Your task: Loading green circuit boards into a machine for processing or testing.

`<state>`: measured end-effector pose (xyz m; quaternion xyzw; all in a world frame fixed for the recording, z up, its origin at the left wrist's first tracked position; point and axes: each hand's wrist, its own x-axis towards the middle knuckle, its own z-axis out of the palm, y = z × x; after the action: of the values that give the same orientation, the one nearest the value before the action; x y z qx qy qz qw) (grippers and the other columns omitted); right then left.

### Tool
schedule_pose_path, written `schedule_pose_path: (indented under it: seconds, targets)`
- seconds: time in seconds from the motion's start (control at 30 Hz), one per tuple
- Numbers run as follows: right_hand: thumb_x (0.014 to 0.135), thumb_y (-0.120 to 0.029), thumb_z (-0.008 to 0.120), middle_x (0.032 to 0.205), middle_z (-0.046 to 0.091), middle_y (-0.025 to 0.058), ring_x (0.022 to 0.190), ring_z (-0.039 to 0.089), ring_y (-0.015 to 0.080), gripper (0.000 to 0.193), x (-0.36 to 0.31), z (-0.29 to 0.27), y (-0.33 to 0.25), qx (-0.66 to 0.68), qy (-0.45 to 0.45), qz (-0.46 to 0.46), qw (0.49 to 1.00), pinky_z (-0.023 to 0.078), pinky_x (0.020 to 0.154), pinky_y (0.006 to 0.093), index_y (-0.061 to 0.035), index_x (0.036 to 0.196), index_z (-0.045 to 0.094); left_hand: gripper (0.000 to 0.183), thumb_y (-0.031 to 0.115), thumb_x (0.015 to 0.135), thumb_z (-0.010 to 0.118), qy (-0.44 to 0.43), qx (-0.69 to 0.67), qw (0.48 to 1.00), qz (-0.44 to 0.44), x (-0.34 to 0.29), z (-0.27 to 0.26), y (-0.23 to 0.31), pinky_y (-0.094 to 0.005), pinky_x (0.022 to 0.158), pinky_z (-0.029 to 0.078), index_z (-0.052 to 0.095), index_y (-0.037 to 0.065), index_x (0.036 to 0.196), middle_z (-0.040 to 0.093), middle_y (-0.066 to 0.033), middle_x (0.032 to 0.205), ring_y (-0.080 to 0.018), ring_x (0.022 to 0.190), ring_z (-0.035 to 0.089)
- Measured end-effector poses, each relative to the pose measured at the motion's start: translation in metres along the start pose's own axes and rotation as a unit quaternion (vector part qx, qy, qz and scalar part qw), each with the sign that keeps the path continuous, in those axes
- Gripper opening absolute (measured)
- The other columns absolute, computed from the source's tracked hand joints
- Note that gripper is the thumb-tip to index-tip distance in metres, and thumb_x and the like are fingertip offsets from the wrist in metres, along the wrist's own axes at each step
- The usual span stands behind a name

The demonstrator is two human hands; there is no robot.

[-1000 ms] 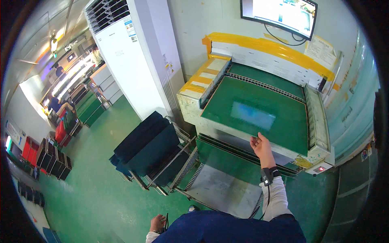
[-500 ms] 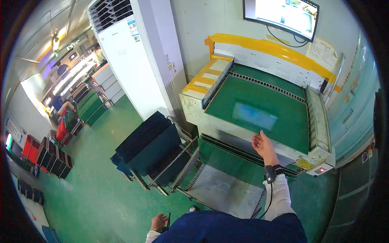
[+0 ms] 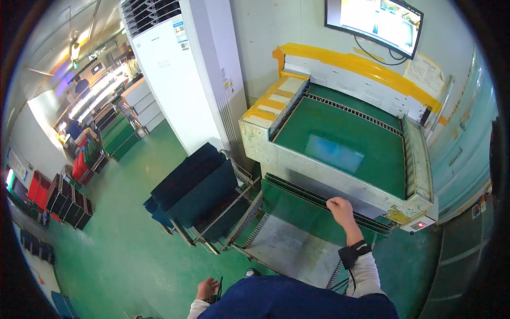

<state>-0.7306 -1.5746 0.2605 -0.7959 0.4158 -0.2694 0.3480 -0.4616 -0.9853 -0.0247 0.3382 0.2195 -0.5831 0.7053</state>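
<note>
My right hand (image 3: 341, 210), a dark band on its wrist, is at the upper edges of several green panels (image 3: 297, 207) standing in a metal rack. Its fingers are curled closed; whether they grip a panel edge is hidden. Behind the rack stands a pale machine with a flat green panel (image 3: 340, 143) on its top bed, reflecting bluish-white light. Low beside my body, my left hand (image 3: 207, 288) hangs away from the rack with loosely bent, slightly parted fingers. I see nothing in it, and a dark cable runs by its wrist.
Left of the green panels, a second rack holds several dark panels (image 3: 191, 181). A tall white air conditioner (image 3: 178, 80) stands behind it. A screen (image 3: 377, 24) hangs on the wall. Racks (image 3: 69, 201) and people working are at the far left; a translucent curtain (image 3: 459, 138) hangs at right.
My right hand has dropped from in front of the machine's bed to the panel edges in the rack, and its fingers have curled in. My left hand has barely moved.
</note>
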Motion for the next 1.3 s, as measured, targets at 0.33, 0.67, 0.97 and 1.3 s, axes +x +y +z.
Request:
schedule_pose_path:
  seconds: [0.33, 0.67, 0.97, 1.3]
  targets:
    - [0.072, -0.013, 0.064, 0.088, 0.061, 0.0110, 0.087, 0.055, 0.0301, 0.019, -0.028, 0.004, -0.007, -0.153, 0.058, -0.079, 0.983, 0.045, 0.074, 0.0389, -0.0062, 0.089, 0.062, 0.032, 0.019, 0.087, 0.050, 0.184, 0.127, 0.974, 0.045, 0.006, 0.027, 0.003, -0.0427, 0.061, 0.049, 0.045, -0.004, 0.109, 0.055, -0.0204, 0.099, -0.0353, 0.081, 0.058]
    - [0.068, -0.013, 0.066, 0.081, 0.057, 0.0108, 0.082, 0.055, 0.0307, 0.019, -0.030, 0.017, -0.006, -0.214, -0.008, -0.029, 0.976, 0.046, 0.072, 0.0399, -0.0053, 0.085, 0.060, 0.026, 0.016, 0.085, 0.052, 0.122, 0.349, 0.925, 0.092, 0.005, 0.012, 0.008, -0.0383, 0.066, 0.051, 0.048, -0.003, 0.103, 0.058, -0.0189, 0.103, -0.0318, 0.087, 0.061]
    - [0.072, -0.024, 0.065, 0.087, 0.063, 0.0145, 0.087, 0.059, 0.0333, 0.022, -0.017, 0.022, 0.001, -0.335, -0.120, 0.051, 0.933, 0.047, 0.073, 0.0438, -0.0068, 0.085, 0.061, 0.040, 0.022, 0.073, 0.066, 0.153, 0.578, 0.793, 0.116, 0.011, -0.012, 0.010, -0.0309, 0.069, 0.051, 0.054, 0.000, 0.104, 0.066, -0.0071, 0.094, -0.0168, 0.089, 0.062]
    - [0.071, -0.027, 0.067, 0.096, 0.063, 0.0155, 0.093, 0.059, 0.0323, 0.031, -0.010, 0.028, 0.013, -0.369, -0.133, 0.102, 0.914, 0.047, 0.077, 0.0426, -0.0068, 0.096, 0.063, 0.036, 0.015, 0.076, 0.062, 0.178, 0.119, 0.976, 0.041, -0.002, 0.029, 0.012, -0.0378, 0.066, 0.049, 0.051, 0.000, 0.106, 0.060, -0.0159, 0.101, -0.0298, 0.087, 0.060]
